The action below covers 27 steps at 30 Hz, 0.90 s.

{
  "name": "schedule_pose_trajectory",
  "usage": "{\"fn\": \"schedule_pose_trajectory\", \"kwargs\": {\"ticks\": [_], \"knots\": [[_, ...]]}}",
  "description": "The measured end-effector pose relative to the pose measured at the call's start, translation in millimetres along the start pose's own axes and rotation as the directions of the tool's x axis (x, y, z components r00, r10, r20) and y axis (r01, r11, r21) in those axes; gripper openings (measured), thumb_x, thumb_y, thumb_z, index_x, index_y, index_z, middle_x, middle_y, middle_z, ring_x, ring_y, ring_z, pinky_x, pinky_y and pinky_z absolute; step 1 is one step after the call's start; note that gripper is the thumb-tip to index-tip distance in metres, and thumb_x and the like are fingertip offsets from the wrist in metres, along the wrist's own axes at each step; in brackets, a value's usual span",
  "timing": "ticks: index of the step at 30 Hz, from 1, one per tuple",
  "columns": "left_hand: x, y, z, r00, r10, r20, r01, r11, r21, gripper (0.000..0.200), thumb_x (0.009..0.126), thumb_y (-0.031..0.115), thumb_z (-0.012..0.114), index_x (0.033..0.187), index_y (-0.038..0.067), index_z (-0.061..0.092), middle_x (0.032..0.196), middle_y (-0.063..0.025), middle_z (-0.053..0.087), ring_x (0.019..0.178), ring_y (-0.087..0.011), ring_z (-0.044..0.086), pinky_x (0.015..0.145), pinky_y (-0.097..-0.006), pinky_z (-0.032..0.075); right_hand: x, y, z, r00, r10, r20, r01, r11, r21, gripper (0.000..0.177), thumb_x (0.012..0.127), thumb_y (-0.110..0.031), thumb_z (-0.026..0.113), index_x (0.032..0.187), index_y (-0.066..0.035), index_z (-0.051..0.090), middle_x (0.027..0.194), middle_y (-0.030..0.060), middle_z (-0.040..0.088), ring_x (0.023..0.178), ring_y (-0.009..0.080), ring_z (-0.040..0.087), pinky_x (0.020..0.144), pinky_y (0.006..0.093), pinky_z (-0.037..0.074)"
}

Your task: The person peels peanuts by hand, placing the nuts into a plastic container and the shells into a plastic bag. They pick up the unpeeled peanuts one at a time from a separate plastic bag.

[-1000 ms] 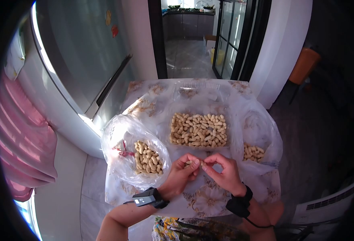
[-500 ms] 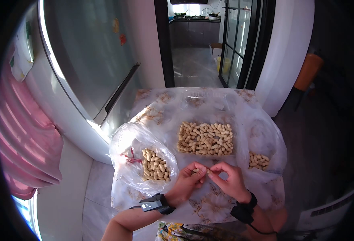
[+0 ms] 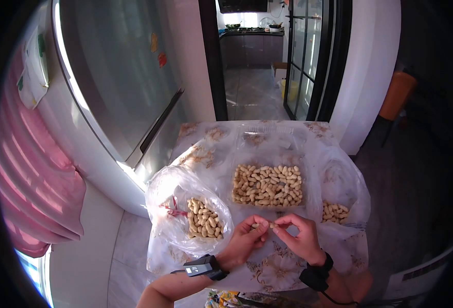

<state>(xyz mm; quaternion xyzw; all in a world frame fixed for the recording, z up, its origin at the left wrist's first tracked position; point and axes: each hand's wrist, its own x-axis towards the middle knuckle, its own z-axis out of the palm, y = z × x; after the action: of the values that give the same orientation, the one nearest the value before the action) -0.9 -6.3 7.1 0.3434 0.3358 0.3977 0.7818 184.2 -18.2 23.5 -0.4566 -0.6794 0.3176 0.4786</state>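
My left hand [image 3: 244, 241] is closed around a peanut [image 3: 255, 226] above the front part of the table. Opposite it, my right hand [image 3: 303, 238] pinches a small tan peanut piece [image 3: 273, 225] with thumb and forefinger, the fingertips of both hands nearly meeting. Whether the two pieces are one peanut is too small to tell. Just beyond my hands sits a clear plastic box [image 3: 267, 206] filled with unshelled peanuts [image 3: 267, 186]. Left of my hands lies an open plastic bag [image 3: 159, 185] with more peanuts [image 3: 205, 218]. At the right, another clear bag [image 3: 339, 177] holds a smaller pile of peanuts [image 3: 334, 212].
A floral cover lies over the table [image 3: 280, 272]. Along the left stand a fridge [image 3: 118, 66] and a pink cloth [image 3: 41, 185]. Behind the table, a glass door [image 3: 306, 61] opens to a kitchen. An orange stool [image 3: 398, 95] stands at the far right.
The whole view has tilted up slightly, so the table appears lower. Both hands stay together at the peanut, with only slight finger movement.
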Motion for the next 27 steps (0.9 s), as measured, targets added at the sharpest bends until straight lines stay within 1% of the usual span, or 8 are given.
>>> {"fn": "schedule_pose_trajectory", "kwargs": {"ticks": [9,11,14,15,17,20,23,27], "knots": [[1.0,-2.2,1.6,1.0,0.009,0.008,-0.008,0.999,-0.048,0.013,0.099,0.024,0.06,0.103,0.012,0.06,0.075,0.0033,0.055,0.065,-0.0036,0.046,0.056,-0.0182,0.035,0.3,-6.8,-3.2,0.998,-0.046,-0.051,0.045,0.999,-0.025,0.014,0.082,-0.006,0.073,0.093,0.0,0.068,0.085,0.0082,0.071,0.076,0.0154,0.068,0.069,0.0276,0.053],[1.9,0.2,0.6,0.997,-0.074,0.008,0.074,0.974,-0.214,0.009,0.1,0.017,0.055,0.106,0.009,0.057,0.082,-0.0002,0.057,0.068,-0.0064,0.049,0.057,-0.0195,0.036,0.4,-7.9,-4.2,0.997,-0.049,-0.066,0.047,0.998,-0.031,0.014,0.082,-0.006,0.073,0.094,0.0,0.068,0.085,0.0082,0.071,0.076,0.0155,0.068,0.069,0.0276,0.053],[6.2,-2.7,-2.8,0.997,-0.06,0.045,0.07,0.96,-0.272,0.015,0.097,0.009,0.053,0.112,0.007,0.052,0.093,-0.0041,0.059,0.07,-0.01,0.052,0.058,-0.0217,0.038,0.6,-8.2,-7.1,0.992,-0.061,-0.112,0.055,0.997,-0.058,0.014,0.082,-0.005,0.073,0.094,0.0,0.068,0.085,0.0084,0.071,0.076,0.0152,0.068,0.068,0.0278,0.052],[6.9,-3.0,-1.2,0.997,-0.064,0.053,0.076,0.96,-0.269,0.015,0.097,0.009,0.053,0.112,0.007,0.052,0.093,-0.0041,0.059,0.07,-0.01,0.052,0.058,-0.0217,0.038,0.8,-7.3,-7.3,0.984,-0.089,-0.154,0.08,0.995,-0.064,0.014,0.082,-0.004,0.073,0.094,0.0,0.068,0.084,0.0084,0.07,0.076,0.0151,0.068,0.067,0.0277,0.052],[8.1,-3.9,3.7,0.997,-0.046,-0.055,0.033,0.976,-0.216,0.017,0.098,0.008,0.05,0.114,0.004,0.049,0.096,-0.0065,0.06,0.071,-0.0109,0.053,0.057,-0.0222,0.038,1.8,-6.1,-7.6,0.971,-0.118,-0.207,0.104,0.991,-0.08,0.014,0.082,-0.003,0.073,0.094,-0.001,0.068,0.084,0.0083,0.07,0.075,0.015,0.067,0.067,0.0275,0.052],[9.4,-6.1,2.2,0.999,-0.019,-0.033,0.014,0.987,-0.158,0.015,0.1,0.011,0.049,0.115,0.006,0.049,0.095,-0.0062,0.06,0.07,-0.0111,0.052,0.056,-0.0217,0.037,4.9,-11.9,-10.4,0.939,-0.191,-0.288,0.18,0.982,-0.064,0.014,0.081,-0.002,0.074,0.094,-0.001,0.068,0.084,0.008,0.07,0.074,0.0153,0.067,0.066,0.0271,0.051],[10.0,-8.6,-2.5,1.0,0.026,-0.012,-0.027,0.99,-0.141,0.014,0.103,0.015,0.049,0.115,0.008,0.05,0.094,-0.0052,0.061,0.07,-0.0103,0.052,0.056,-0.021,0.037,5.7,-32.9,-23.1,0.901,-0.302,-0.31,0.253,0.949,-0.189,0.015,0.08,-0.001,0.074,0.093,-0.001,0.068,0.084,0.0078,0.069,0.074,0.0157,0.067,0.066,0.0265,0.051],[8.6,-6.3,-5.4,0.999,0.033,0.029,-0.031,0.996,-0.078,0.017,0.105,0.022,0.047,0.116,0.01,0.051,0.091,-0.002,0.061,0.07,-0.0074,0.051,0.058,-0.0195,0.039,-0.2,-51.7,-51.4,0.847,-0.307,-0.433,0.205,0.942,-0.265,0.015,0.08,-0.001,0.075,0.093,-0.002,0.067,0.084,0.0069,0.069,0.074,0.0155,0.068,0.066,0.0266,0.051]]}}
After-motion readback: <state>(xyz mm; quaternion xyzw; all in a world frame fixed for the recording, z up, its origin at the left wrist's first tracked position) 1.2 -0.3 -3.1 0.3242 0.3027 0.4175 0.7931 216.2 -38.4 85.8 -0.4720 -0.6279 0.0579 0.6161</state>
